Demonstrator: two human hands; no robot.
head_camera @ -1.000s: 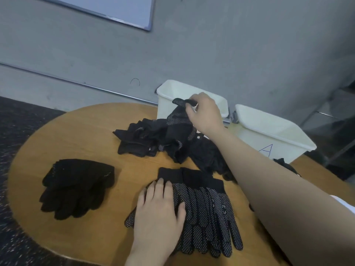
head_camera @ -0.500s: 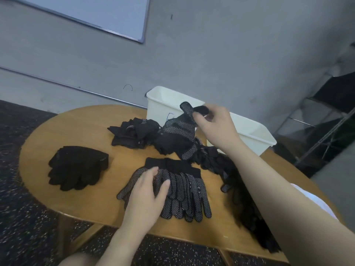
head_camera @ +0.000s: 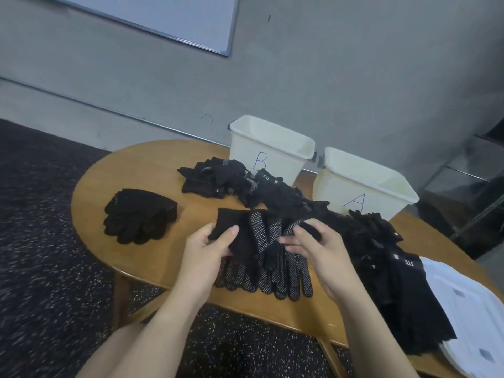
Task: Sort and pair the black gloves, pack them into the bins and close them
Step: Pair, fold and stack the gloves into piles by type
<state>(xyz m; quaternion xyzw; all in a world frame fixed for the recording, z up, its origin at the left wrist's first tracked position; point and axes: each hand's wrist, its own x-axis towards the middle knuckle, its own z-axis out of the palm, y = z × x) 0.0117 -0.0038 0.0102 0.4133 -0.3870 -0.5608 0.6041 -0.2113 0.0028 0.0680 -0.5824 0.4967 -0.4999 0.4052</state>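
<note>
The setting appears to be a plain office or meeting room put to use as a sorting station. A bare grey painted wall carries the lower corner of a metal-framed whiteboard, and a thin metal rail runs along the wall low down. The floor is dark speckled carpet. An oval table with a light brown wooden top stands against the wall. Two white plastic bins sit at its far edge, one hand-marked "B", the other hand-marked "A". Heaps of black fabric gloves lie across the tabletop. No machinery or household furnishing is visible.
</note>
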